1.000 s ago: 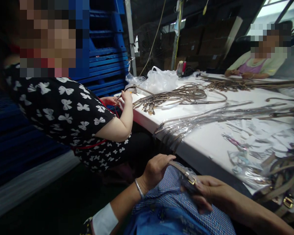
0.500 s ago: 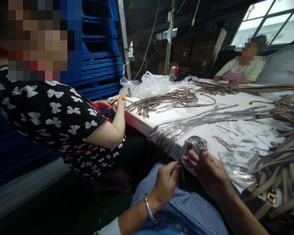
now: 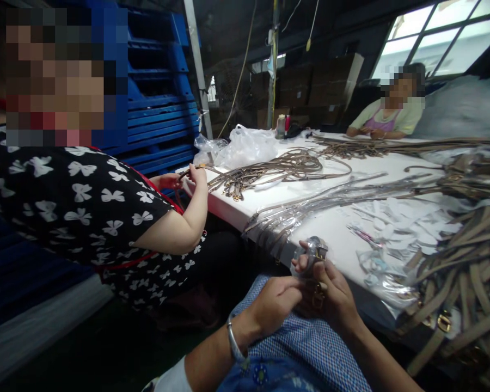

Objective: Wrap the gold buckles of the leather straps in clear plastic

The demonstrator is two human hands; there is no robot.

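A coiled belt [image 3: 319,251] in clear plastic film is in my right hand [image 3: 338,291], above my lap at the table edge. Its loop goes around some of my raised fingers. A gold buckle [image 3: 319,294] shows lower down against the same palm. My left hand [image 3: 276,305], with a silver bangle at the wrist, is closed, its fingertips up against my right hand below the coil. What those fingertips pinch is hidden.
On the white table [image 3: 245,215] lie film-wrapped belts [image 3: 310,204], paper slips [image 3: 400,226] and a belt heap [image 3: 469,277] at right. A co-worker [image 3: 106,218] at left handles a strap; another person [image 3: 386,117] sits across. Blue pallets [image 3: 159,117] stand behind.
The coil has tipped and sunk a little, and a gold buckle now shows below it. My left hand has turned and moved slightly down and left. The view has shifted a little.
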